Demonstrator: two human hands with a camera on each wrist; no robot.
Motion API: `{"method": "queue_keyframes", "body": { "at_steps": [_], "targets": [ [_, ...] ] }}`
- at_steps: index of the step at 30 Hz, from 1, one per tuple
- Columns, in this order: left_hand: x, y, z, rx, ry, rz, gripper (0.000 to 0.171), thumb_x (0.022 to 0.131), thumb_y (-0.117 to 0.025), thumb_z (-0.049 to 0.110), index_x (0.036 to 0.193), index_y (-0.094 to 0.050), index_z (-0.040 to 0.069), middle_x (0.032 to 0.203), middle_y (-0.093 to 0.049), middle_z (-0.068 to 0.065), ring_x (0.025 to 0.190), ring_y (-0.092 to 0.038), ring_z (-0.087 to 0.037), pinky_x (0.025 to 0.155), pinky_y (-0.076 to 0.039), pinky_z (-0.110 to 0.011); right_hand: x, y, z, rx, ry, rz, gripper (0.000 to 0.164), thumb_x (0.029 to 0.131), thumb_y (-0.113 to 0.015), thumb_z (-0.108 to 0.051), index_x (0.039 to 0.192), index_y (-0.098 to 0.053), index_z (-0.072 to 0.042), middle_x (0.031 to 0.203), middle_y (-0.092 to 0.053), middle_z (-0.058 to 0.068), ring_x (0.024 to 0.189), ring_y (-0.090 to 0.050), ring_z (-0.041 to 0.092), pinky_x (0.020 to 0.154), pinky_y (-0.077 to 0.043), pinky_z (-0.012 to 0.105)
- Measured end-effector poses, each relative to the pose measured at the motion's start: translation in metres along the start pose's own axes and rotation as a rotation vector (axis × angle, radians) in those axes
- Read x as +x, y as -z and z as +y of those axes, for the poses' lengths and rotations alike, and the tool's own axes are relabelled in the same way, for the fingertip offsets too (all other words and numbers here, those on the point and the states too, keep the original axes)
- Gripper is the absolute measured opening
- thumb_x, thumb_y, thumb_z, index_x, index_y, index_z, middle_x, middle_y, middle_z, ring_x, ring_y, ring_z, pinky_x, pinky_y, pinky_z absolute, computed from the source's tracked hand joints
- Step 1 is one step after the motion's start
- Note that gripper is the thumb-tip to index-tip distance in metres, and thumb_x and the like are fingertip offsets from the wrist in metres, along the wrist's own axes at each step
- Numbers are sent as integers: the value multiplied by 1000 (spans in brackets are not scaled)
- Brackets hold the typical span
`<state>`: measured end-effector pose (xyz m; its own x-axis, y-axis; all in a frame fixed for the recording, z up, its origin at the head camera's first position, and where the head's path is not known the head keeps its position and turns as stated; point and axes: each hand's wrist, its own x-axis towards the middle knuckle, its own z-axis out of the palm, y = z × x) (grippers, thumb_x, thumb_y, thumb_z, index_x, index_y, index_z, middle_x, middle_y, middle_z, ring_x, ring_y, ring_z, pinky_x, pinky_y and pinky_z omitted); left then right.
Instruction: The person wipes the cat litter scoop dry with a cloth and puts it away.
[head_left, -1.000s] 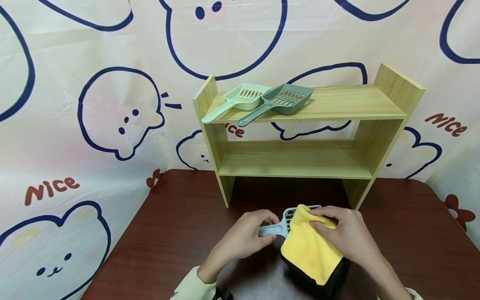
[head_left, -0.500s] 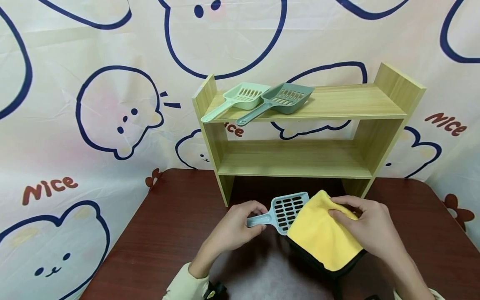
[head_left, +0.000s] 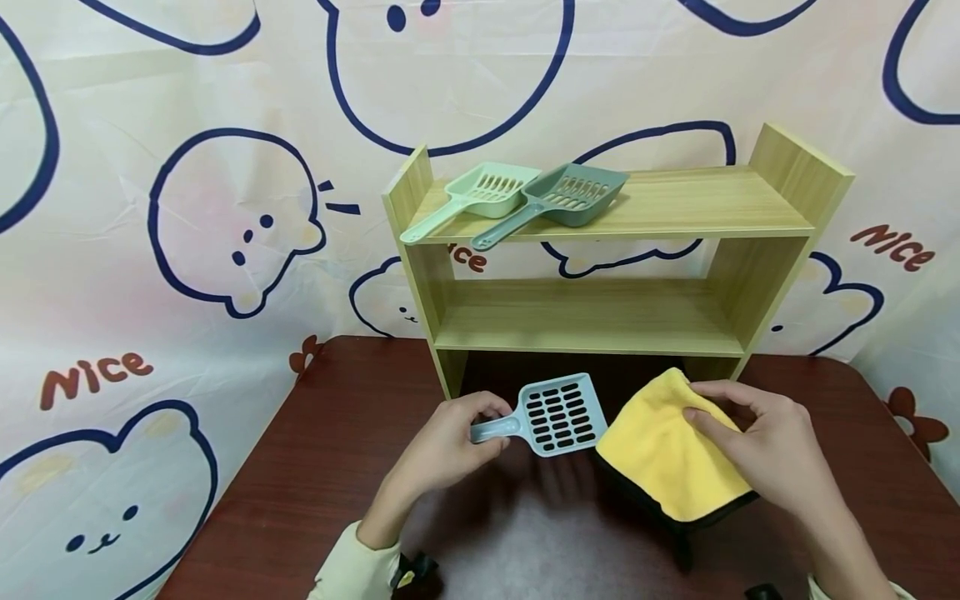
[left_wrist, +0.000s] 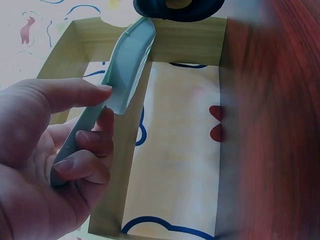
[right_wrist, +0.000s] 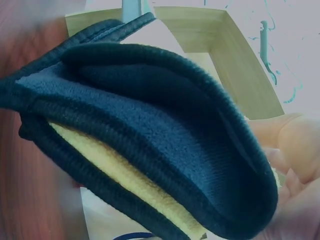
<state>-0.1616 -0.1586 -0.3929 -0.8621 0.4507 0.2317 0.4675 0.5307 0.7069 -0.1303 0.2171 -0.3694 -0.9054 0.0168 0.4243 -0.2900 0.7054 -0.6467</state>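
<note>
A light blue slotted litter scoop [head_left: 564, 415] is held by its handle in my left hand [head_left: 450, 442], above the table. In the left wrist view, the thumb and curled fingers wrap the scoop's handle [left_wrist: 82, 130]. My right hand [head_left: 772, 446] pinches a folded cloth [head_left: 675, 454], yellow on top with a dark edge, to the right of the scoop. From the right wrist, the cloth's dark grey side [right_wrist: 150, 110] shows in loose folds and covers part of the right hand [right_wrist: 295, 160]. Scoop and cloth look apart or barely touching at the scoop's right corner.
Behind the hands stands a two-tier wooden shelf [head_left: 592, 317] on the dark red-brown table [head_left: 337, 433]. On its top board lie a pale green litter scoop [head_left: 491, 192] and a darker green litter scoop [head_left: 573, 196], handles jutting over the front edge. A printed cloth backdrop [head_left: 247, 367] hangs behind.
The cloth covered much of the blue scoop's head before; now the head is uncovered. My left hand moved left with the scoop, and my right hand moved right and slightly up with the cloth.
</note>
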Motion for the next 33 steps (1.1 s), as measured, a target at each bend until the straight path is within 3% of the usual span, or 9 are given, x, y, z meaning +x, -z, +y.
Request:
{"method": "queue_keyframes", "body": {
  "at_steps": [2,7,13,15,24,33],
  "targets": [
    [-1,2,-1,1,3,7,27,91,-81,4,115,-73,12,99,-75,3,84,-65,-10,77,-53,-23,0,1,2,-1,-3,5,25,90,-88,-15,115,-83,-16,106,-82,16,57,-35,0,46,-35,26],
    [-3,6,-4,1,13,13,27,91,-81,3,115,-73,12,98,-74,3,82,-64,-11,75,-52,-23,2,3,7,-8,-6,11,25,90,-88,-16,115,-83,-18,108,-82,13,72,-51,-3,53,-41,21],
    [-7,12,-9,-31,16,1,25,92,-80,4,115,-73,12,97,-75,2,84,-66,-10,76,-53,-23,3,4,12,-6,-6,24,26,90,-89,-16,114,-83,-20,101,-75,-26,75,-56,-6,59,-43,17],
    [-7,14,-10,-45,21,-6,24,93,-79,4,115,-73,12,97,-75,2,84,-65,-9,77,-54,-24,3,4,13,4,-12,26,26,90,-89,-16,115,-83,-19,98,-70,-33,73,-57,-5,58,-44,17],
    [-6,19,-16,-102,44,-28,23,95,-79,8,116,-73,12,98,-74,-1,84,-63,-8,76,-52,-23,6,4,18,131,-112,-40,31,95,-84,-20,125,-78,-10,101,-68,-36,76,-64,-5,55,-54,24],
    [-5,18,-17,-175,73,-50,23,95,-80,10,117,-72,9,99,-73,-5,83,-64,-9,76,-52,-23,7,0,21,357,-213,-124,31,98,-81,-17,127,-75,-9,102,-75,-24,74,-73,7,57,-60,31]
  ]
}}
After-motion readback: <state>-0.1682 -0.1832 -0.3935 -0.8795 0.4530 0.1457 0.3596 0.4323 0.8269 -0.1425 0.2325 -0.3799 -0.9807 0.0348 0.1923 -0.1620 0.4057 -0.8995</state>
